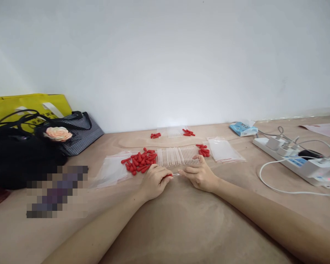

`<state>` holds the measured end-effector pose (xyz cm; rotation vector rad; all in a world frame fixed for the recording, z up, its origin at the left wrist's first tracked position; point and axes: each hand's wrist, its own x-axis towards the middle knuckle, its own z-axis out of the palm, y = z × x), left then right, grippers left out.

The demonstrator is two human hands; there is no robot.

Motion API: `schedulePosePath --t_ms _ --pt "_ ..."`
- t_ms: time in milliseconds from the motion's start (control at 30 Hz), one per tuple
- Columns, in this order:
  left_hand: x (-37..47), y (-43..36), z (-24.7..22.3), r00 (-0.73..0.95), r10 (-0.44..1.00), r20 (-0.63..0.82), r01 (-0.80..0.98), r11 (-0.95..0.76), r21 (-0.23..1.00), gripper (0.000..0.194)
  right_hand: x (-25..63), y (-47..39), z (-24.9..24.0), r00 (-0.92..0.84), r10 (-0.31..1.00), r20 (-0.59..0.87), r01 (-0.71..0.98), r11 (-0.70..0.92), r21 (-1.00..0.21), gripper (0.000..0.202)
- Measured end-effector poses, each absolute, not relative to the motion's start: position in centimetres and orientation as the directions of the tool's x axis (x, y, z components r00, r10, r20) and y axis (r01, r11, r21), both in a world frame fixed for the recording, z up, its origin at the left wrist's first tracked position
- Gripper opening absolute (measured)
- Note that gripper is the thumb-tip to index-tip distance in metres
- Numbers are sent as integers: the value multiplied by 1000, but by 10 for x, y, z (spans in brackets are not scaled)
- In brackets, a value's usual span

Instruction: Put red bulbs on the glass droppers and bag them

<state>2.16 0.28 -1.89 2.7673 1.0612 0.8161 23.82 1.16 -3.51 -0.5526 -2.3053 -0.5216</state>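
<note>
Between the fingers of my left hand (156, 180) is a red rubber bulb (169, 175), joined to or touching one end of a thin clear tube (176, 175). My right hand (199, 175) pinches the other end of that tube. Just beyond my hands lies a row of clear tubes (177, 156) side by side. A pile of red bulbs (139, 161) is left of the row, and a smaller group of red bulbs (203, 150) is at its right end.
Clear plastic bags lie left (110, 169) and right (224, 149). Near the wall sits a packed bag (175, 132) between red bulbs. Dark bags (19, 157) stand left. A tissue pack (243, 128) and a power strip (299, 164) with cables are right.
</note>
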Motion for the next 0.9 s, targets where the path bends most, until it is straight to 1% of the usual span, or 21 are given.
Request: schedulePosePath --t_ms 300,600,767,900 --pt "25 1 -21 640 602 479 600 -780 178 21 235 8 -38 -661 257 705 535 820 203 35" --pt "26 0 -20 667 574 476 580 -800 152 18 230 8 -36 -668 280 689 524 834 169 26" --pt "27 2 -20 661 583 473 573 -799 185 18 229 7 -37 -633 320 705 537 838 102 25" --pt "24 4 -19 597 619 511 597 -768 232 15 231 6 -37 -594 350 725 571 817 74 26"
